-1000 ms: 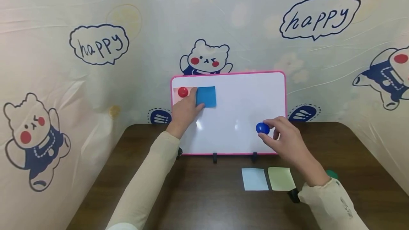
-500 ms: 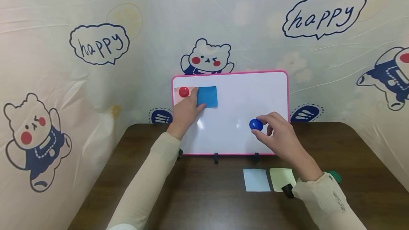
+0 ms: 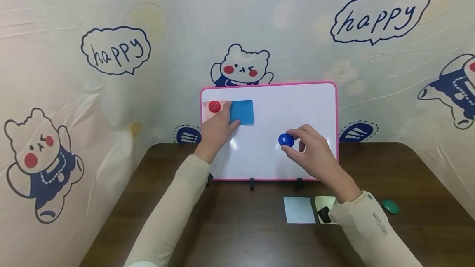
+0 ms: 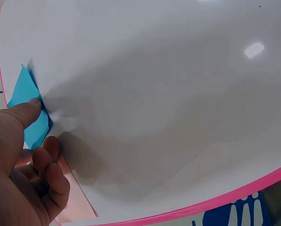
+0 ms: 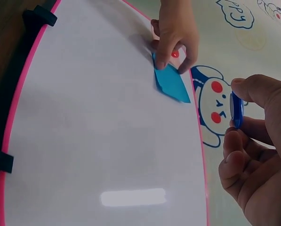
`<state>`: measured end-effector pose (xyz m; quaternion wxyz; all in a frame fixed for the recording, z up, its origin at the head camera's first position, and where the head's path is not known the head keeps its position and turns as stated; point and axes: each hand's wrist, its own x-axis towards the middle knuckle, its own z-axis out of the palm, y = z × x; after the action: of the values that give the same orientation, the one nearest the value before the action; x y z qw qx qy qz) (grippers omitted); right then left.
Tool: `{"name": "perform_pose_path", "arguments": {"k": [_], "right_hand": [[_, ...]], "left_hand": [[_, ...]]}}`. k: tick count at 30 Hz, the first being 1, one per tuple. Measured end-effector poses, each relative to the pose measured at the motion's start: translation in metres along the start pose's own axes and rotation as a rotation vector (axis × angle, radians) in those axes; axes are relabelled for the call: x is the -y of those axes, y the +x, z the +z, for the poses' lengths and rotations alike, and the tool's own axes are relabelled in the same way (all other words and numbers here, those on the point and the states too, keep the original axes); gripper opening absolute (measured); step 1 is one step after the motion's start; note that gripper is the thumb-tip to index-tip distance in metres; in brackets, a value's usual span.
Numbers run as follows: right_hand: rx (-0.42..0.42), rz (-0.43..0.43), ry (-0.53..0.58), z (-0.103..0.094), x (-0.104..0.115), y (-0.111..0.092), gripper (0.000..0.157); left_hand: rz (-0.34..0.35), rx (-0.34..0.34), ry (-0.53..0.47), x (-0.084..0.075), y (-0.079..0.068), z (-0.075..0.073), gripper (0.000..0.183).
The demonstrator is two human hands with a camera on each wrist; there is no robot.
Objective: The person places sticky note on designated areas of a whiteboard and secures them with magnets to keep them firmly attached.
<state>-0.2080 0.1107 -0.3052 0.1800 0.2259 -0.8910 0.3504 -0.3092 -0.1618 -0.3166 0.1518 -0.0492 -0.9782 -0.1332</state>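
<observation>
In the head view, my left hand [image 3: 218, 132] holds a blue sticky note [image 3: 242, 112] at the upper left of the whiteboard [image 3: 267, 155]. The thumb lies on the note's lower left part and the index finger is at its top left corner; the left wrist view shows the note [image 4: 31, 123] slightly bent. A pink sticky note [image 3: 208, 114] under a round red magnet [image 3: 214, 106] is just left of it, partly hidden by the hand. My right hand [image 3: 315, 151] pinches a round blue magnet [image 3: 286, 140] between thumb and fingers, apart from the board.
On the brown table [image 3: 245, 230] lie a light blue sticky note [image 3: 299, 210] and a pale green sticky note [image 3: 322, 202], partly covered by the right sleeve. A green magnet [image 3: 390, 207] lies to their right. Black clips [image 3: 252, 184] support the board's lower edge.
My right hand has moved left and slightly up with the blue magnet, across the front of the board. The green magnet has come into full view. My left hand stays at the blue note.
</observation>
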Motion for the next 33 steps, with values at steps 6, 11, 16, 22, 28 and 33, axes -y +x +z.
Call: {"name": "perform_pose_path", "arguments": {"k": [6, 11, 16, 22, 28, 33], "right_hand": [[-0.002, -0.035, 0.005, 0.011, 0.010, 0.017, 0.042], [-0.024, -0.069, 0.003, 0.020, 0.017, 0.027, 0.043], [-0.051, -0.078, 0.006, 0.028, 0.021, 0.033, 0.042], [-0.056, -0.080, 0.020, 0.034, 0.025, 0.041, 0.042], [-0.064, -0.097, 0.025, 0.040, 0.028, 0.049, 0.043], [-0.064, -0.109, 0.033, 0.044, 0.032, 0.056, 0.043]], "left_hand": [[0.028, -0.041, 0.006, 0.002, 0.001, 0.003, 0.079], [0.017, -0.036, 0.011, 0.002, 0.001, 0.005, 0.080], [0.007, -0.026, -0.001, 0.001, 0.000, 0.006, 0.080], [0.004, -0.030, 0.004, 0.001, -0.001, 0.005, 0.080], [0.007, -0.029, 0.018, 0.000, -0.001, 0.004, 0.078], [0.005, -0.023, 0.020, -0.002, -0.002, 0.002, 0.078]]}}
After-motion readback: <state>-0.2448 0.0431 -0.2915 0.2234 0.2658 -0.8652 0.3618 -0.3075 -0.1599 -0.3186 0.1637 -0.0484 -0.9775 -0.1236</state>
